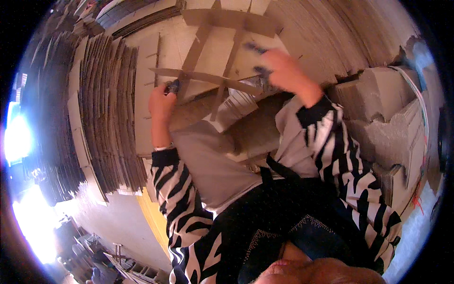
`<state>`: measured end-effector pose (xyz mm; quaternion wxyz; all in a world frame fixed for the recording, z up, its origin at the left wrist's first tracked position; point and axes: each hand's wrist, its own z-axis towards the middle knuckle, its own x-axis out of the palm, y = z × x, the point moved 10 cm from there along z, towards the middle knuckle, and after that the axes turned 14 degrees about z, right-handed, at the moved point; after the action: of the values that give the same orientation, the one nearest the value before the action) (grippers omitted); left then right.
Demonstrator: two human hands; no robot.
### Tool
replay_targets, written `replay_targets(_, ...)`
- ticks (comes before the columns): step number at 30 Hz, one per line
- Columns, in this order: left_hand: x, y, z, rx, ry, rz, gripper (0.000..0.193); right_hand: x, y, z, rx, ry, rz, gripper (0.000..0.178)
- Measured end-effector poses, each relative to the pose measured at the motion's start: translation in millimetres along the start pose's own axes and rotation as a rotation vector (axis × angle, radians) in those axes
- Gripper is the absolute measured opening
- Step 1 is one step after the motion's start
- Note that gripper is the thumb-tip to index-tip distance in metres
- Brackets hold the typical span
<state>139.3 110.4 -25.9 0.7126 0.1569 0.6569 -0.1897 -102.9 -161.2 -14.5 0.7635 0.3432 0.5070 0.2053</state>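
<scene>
A grid of interlocked cardboard divider strips (pixel 203 75) stands in front of me, two long strips crossed by two others. My left hand (pixel 162 102) is closed at the near left corner of this cardboard divider, where the strips cross, with a dark cover on a fingertip. To the right of the grid is my right hand (pixel 286 71), blurred by motion. Its dark-covered fingers are spread apart, and no object shows between them. Below the near strip, a pale slotted piece (pixel 234 109) lies close to my lap.
Tall stacks of cardboard strips (pixel 111 113) stand at my left. More stacked cardboard (pixel 331 38) rises at the far right, and bundled cardboard pieces (pixel 373 104) sit by my right arm. Thin cords (pixel 418 94) hang over the bundles. A pale work surface (pixel 177 35) lies under the grid.
</scene>
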Motion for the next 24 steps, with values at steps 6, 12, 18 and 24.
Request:
replay_targets(6, -31, -118, 7, 0.139, -0.327, -0.009, 0.038, -151, -115, -90, 0.488, -0.302, -0.810, 0.041)
replay_targets(12, 18, -138, 56, 0.064, 0.142, 0.054, 0.031, -197, -119, -84, 0.404, -0.431, -0.720, 0.035)
replay_targets(18, 32, -124, 56, 0.077, 0.144, 0.190, 0.028, -138, -23, 21, 0.049, -0.228, -0.101, 0.036)
replay_targets(24, 26, -89, 50, 0.107, 0.126, 0.160, 0.033, 0, -42, 107, -0.009, 0.155, 0.170, 0.046)
